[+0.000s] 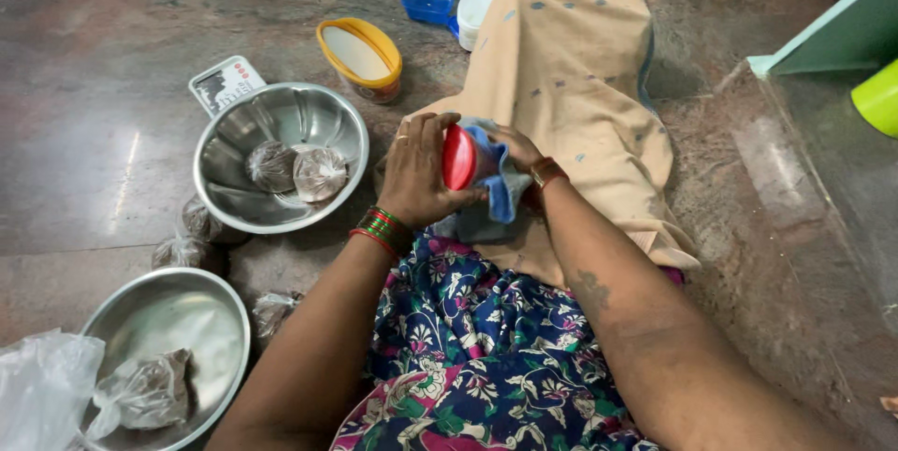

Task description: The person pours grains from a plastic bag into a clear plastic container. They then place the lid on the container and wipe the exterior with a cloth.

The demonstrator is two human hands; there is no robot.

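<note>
Small red round plastic container (458,157), over the lap just right of the large steel bowl (245,200): left hand (417,175) clamping it, right hand (513,150) rubbing it with a blue cloth (498,191); risk judged, container slipping onto the floor (103,58) if grip is loosening.

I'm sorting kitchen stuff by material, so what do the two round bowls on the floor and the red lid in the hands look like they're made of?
The round silvery bowls look like polished steel: bright, mirror-like reflections. The round red lid, between the left hand and right hand, looks like glossy plastic, judging by its even colour and soft sheen.
</note>
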